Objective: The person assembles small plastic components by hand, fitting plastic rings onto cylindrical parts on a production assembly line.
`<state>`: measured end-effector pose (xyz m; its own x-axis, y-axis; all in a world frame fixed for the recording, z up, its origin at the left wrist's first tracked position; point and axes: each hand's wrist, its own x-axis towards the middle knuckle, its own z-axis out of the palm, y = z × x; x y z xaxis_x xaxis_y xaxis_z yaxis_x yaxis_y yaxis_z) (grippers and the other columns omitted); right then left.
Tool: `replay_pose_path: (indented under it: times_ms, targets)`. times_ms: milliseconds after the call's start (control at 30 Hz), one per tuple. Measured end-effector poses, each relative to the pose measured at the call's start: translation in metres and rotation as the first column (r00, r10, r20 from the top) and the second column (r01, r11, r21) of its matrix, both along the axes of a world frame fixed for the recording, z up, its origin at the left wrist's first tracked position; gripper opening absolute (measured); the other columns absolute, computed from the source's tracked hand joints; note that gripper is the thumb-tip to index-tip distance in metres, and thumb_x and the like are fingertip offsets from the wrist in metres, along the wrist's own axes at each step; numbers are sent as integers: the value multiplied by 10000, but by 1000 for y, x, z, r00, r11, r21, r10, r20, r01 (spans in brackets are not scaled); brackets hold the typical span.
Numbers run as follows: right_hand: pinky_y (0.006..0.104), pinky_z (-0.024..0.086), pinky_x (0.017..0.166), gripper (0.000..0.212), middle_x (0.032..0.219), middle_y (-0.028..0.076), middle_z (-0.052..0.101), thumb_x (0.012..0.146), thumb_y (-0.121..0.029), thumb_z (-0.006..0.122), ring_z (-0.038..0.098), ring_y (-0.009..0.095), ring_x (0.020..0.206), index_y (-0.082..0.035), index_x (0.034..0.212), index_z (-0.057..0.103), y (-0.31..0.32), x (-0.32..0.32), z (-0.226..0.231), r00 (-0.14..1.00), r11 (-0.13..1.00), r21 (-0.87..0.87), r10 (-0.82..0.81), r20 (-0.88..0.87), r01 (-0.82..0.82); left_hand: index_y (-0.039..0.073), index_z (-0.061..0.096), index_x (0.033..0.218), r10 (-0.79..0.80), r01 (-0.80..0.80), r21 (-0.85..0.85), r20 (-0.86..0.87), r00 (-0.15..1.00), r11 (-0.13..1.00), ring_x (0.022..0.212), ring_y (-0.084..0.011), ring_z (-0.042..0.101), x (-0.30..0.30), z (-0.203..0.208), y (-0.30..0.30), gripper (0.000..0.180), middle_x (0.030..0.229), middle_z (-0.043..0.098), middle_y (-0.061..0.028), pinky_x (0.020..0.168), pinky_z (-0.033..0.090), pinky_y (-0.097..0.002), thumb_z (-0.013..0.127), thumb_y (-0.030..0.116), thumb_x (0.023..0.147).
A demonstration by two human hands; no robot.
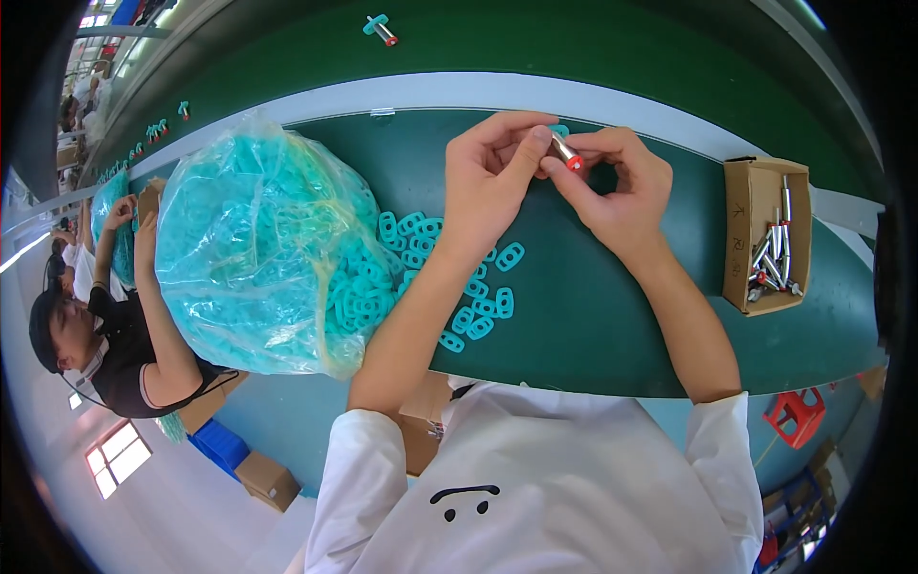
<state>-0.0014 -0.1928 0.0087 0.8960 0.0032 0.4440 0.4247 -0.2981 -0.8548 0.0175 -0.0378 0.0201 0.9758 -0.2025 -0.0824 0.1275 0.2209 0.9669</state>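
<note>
Above the green work surface, my left hand and my right hand meet, both with fingers closed in a pinch. Between their fingertips is a small silver metal cylinder with a red end, tilted toward me. A teal plastic ring piece shows at its far end, partly covered by fingers. Loose teal ring pieces lie beside and beneath my left forearm. They spread from a large clear plastic bag, filled with the same pieces, left of that arm.
A cardboard box at the right holds several metal cylinders. Beyond the pale rail, a cylinder with a teal ring lies on a green belt, and more sit far left. A co-worker works at the left. A red stool stands lower right.
</note>
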Motion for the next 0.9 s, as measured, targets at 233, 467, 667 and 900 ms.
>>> replay_pose_path:
  times_ms: [233,467,667,900]
  targets:
    - [212,519,598,244,756,48,685,743,-56,873,662,96,645,-7,868,669,2,1,-2,987,985,74,-159,33,156,-40,702,1137,-52,52,-28,-15,999,998,750,-97,630,2,-2,4,266,859,698,-52,731,510,-235,566,163,1034]
    - [237,520,712,239,850,79,695,753,36,842,642,108,775,13,879,640,-2,-1,0,992,990,93,-103,-71,110,-48,684,1161,-51,51,-23,18,999,998,762,-111,636,0,-2,1,223,897,702,-75,710,535,-244,587,85,1011]
    - [231,504,666,213,801,71,686,754,40,839,609,97,697,20,848,649,0,-2,2,996,995,56,-82,-32,83,-46,694,1151,-46,46,-1,14,999,999,766,-107,632,0,-4,4,212,890,706,-69,717,524,-239,576,62,1010]
    - [224,483,616,211,785,70,672,753,53,831,589,94,665,21,853,647,-1,-1,0,999,998,49,-51,15,50,-53,698,1130,-58,58,50,-8,998,997,721,-104,630,1,-3,4,208,851,704,-68,681,525,-232,566,61,1016]
